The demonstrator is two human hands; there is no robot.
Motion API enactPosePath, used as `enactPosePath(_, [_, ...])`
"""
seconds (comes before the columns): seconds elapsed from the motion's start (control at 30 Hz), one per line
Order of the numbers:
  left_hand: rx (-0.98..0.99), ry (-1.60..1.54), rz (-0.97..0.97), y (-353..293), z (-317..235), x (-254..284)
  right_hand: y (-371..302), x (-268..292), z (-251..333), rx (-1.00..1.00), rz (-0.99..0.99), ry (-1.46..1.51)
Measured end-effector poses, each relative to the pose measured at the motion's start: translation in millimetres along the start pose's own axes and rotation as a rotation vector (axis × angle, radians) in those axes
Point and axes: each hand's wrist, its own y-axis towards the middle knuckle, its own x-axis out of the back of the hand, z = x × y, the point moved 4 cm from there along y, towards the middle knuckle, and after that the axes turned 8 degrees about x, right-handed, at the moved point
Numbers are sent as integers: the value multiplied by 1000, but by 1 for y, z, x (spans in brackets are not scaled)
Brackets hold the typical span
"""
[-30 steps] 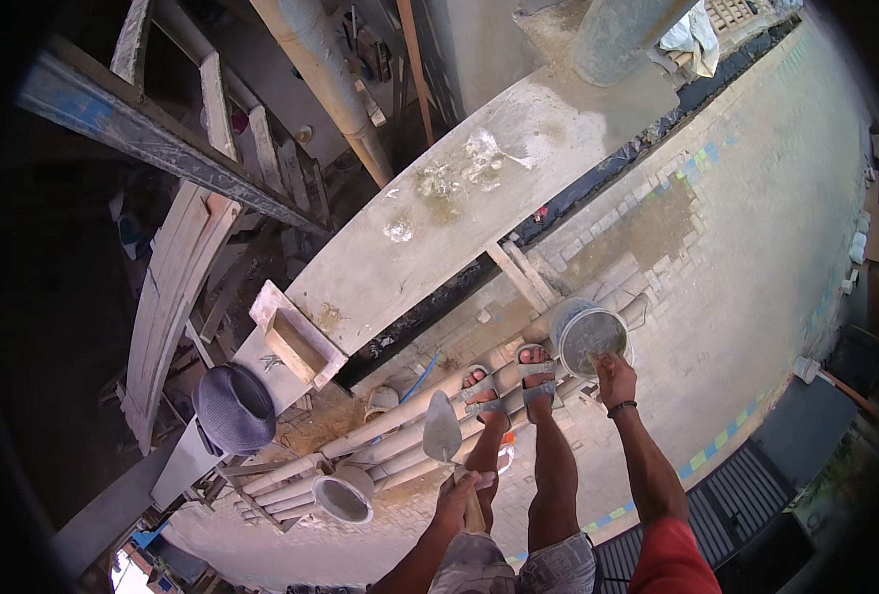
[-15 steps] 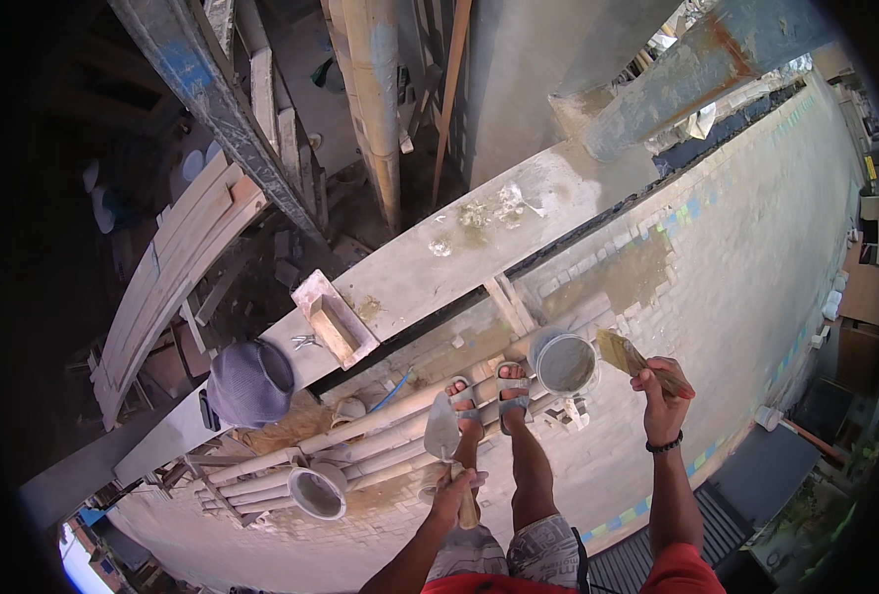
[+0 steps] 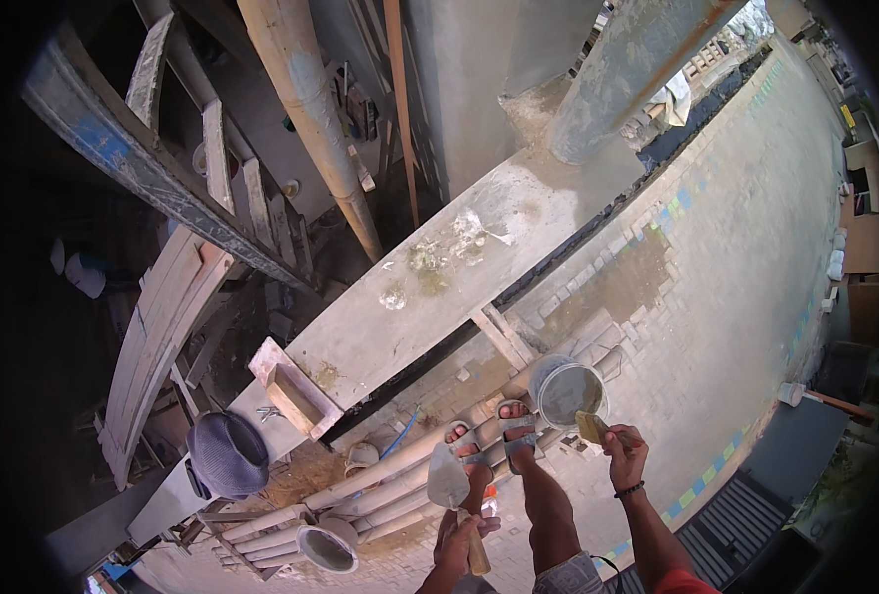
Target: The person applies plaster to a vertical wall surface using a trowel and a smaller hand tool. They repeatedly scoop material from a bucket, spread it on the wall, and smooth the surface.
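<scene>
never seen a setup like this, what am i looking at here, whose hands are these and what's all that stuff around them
There is no machine here: a person works with two bare hands. The view comes from a wide fisheye camera on their head, looking down, so edges curve and their own legs and sandals show.

The left hand holds a trowel by its handle. The right hand holds a flat brush, bristles near the rim of a bucket with grey contents.

On the long grey ledge are a wooden-handled board, a knitted cap and pale splatters. Long pipes lie below it.
</scene>
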Motion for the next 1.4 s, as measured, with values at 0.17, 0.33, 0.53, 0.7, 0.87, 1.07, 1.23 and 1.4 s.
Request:
enactPosePath(0.17, [-138, -214, 168, 6, -62, -60, -7, -2, -32, -35, -109, 164])
enactPosePath(0.33, [-84, -163, 186, 88, -90, -77, -1, -3, -32, -52, -66, -19])
enactPosePath(0.53, [-109, -77, 186, 142, -160, -87, -5, -10, -57, -114, -110, -48])
enactPosePath(0.7, [-115, -52, 194, 161, -171, -91, 0, -15, -65, -216, -170, 17])
enactPosePath(0.87, [-126, -89, 190, 162, -165, -90, 4, -26, -60, -190, -150, -12])
enactPosePath(1.07, [-132, -180, 180, 137, -114, -60, 10, -27, -56, -68, -162, -64])
enactPosePath(1.23, [-148, -213, 156, 121, -109, -43, 5, -37, -33, -153, -167, 12])
enactPosePath(1.4, [-148, -222, 156, 125, -107, -51, -5, -30, -54, -90, -119, -88])
